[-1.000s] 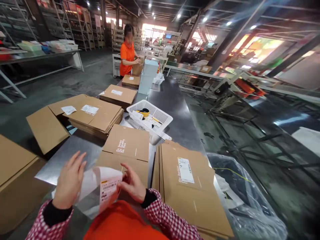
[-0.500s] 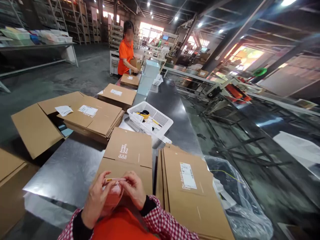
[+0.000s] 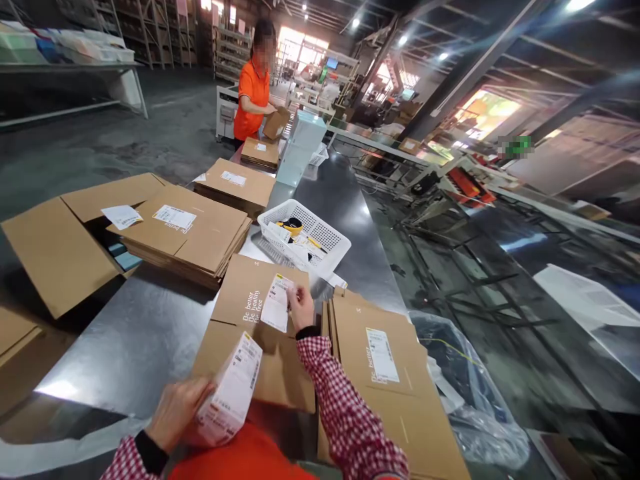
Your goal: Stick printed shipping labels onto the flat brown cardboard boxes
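My left hand (image 3: 184,408) is closed round a strip of printed white labels (image 3: 235,387) near my body. Farther forward, my right hand (image 3: 302,308) has its fingers together at the right edge of a single white label (image 3: 277,303). That label lies over the printed flat brown carton (image 3: 233,287), beside its white lettering; whether it is fully stuck down cannot be made out. To the right stands a stack of flat cartons (image 3: 350,327), its front one bearing a label (image 3: 383,355).
Carton stacks (image 3: 205,230) lie left of a white basket (image 3: 337,250) holding tape and small tools. An open box (image 3: 55,260) is at far left, a clear plastic bag (image 3: 493,427) at right. A person in orange (image 3: 249,100) handles a carton at the table's far end.
My hands have moved apart. My right hand has gone forward onto the carton with a label, while my left holds the label strip, now turned print side up. The far person's carton has tilted.
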`<state>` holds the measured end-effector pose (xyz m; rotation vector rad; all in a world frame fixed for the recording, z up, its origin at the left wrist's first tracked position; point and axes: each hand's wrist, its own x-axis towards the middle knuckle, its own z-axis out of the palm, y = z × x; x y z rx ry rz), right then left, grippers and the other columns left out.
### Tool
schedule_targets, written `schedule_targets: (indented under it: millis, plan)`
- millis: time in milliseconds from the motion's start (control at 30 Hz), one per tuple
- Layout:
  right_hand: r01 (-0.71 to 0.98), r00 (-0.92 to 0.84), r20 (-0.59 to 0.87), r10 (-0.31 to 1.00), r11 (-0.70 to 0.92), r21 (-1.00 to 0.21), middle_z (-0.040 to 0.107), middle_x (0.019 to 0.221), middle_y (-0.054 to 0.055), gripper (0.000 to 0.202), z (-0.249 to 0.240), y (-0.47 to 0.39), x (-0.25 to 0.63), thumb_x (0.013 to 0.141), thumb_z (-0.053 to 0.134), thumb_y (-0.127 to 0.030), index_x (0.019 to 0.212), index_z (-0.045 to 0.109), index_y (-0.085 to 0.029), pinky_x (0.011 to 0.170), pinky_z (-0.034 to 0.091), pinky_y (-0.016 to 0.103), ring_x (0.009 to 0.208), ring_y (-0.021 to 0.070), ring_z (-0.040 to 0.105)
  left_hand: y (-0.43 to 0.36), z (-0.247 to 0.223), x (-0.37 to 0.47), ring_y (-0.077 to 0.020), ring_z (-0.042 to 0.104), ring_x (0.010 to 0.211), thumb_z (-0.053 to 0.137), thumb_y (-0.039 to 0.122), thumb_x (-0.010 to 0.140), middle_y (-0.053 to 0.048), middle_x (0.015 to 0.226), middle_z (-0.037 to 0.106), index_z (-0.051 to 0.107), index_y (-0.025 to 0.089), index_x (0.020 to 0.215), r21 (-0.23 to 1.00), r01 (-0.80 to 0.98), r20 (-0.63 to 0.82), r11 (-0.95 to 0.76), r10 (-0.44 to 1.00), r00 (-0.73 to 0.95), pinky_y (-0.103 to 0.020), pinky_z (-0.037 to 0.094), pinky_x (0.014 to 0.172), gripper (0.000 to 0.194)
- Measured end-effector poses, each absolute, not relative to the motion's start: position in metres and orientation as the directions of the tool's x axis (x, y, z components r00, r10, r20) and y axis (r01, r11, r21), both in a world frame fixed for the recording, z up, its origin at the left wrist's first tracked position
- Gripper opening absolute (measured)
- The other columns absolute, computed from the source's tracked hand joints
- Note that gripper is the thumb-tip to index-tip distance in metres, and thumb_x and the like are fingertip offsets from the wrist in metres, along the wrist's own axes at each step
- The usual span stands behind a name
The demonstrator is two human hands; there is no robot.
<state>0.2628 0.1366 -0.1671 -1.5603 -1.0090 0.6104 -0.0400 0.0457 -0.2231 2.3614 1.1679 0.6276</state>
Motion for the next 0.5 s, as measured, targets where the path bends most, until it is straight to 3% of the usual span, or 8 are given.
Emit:
schedule_targets:
  millis: [100,200,333,433,500]
  plan:
    - [0.463,0.365,0.108,0.925,-0.079,-0.883,0.066,0.082,0.002,0.03,-0.176,0.168,0.277,0.067,0.064,-0.033,0.091,0.053,-0.018,0.065,0.052,0.031,0.069,0.0165,0.061,0.045,-0.23,-0.037,-0.0187,0.069,0.086,0.042,0.034,0.092,-0.005,0.091,0.073,0.07,0.025,0.091,0.581,0.548,0.28,-0.602,0.78,0.56,-0.03,0.057,0.077,0.029]
    - [0.589,0.3,0.082,0.95,-0.117,-0.799,0.067,0.089,0.006,0.039,-0.188,0.183,0.275,0.062,0.067,-0.026,0.098,0.054,-0.017,0.076,0.051,0.039,0.08,0.022,0.063,0.048,-0.239,-0.026,-0.0205,0.062,0.11,0.04,0.033,0.093,-0.007,0.118,0.067,0.07,0.023,0.094,0.647,0.513,0.304,-0.565,0.808,0.505,-0.035,0.054,0.093,0.031]
    - [0.712,0.253,0.081,0.964,-0.129,-0.691,0.059,0.118,0.017,0.06,-0.192,0.184,0.275,0.063,0.068,-0.025,0.119,0.05,-0.012,0.094,0.042,0.044,0.109,0.0304,0.055,0.052,-0.254,-0.02,-0.0208,0.06,0.115,0.037,0.022,0.09,-0.007,0.12,0.067,0.07,0.021,0.093,0.679,0.518,0.256,-0.52,0.829,0.496,-0.038,0.052,0.096,0.033]
    - [0.849,0.326,0.106,0.94,-0.242,-0.469,0.037,0.141,0.027,0.084,-0.191,0.176,0.269,0.068,0.068,-0.038,0.136,0.034,-0.003,0.1,0.035,0.048,0.125,0.0377,0.041,0.053,-0.261,-0.021,-0.0205,0.059,0.116,0.037,0.015,0.085,-0.007,0.12,0.067,0.071,0.021,0.092,0.693,0.512,0.233,-0.507,0.83,0.506,-0.038,0.051,0.098,0.034]
    - [0.918,0.313,0.142,0.939,-0.261,-0.299,0.029,0.146,0.027,0.082,-0.194,0.17,0.254,0.078,0.059,-0.045,0.141,0.028,-0.003,0.106,0.026,0.051,0.132,0.0378,0.032,0.053,-0.262,-0.022,-0.0194,0.059,0.116,0.037,0.013,0.083,-0.007,0.12,0.066,0.071,0.021,0.094,0.682,0.522,0.242,-0.513,0.831,0.501,-0.036,0.05,0.098,0.036]
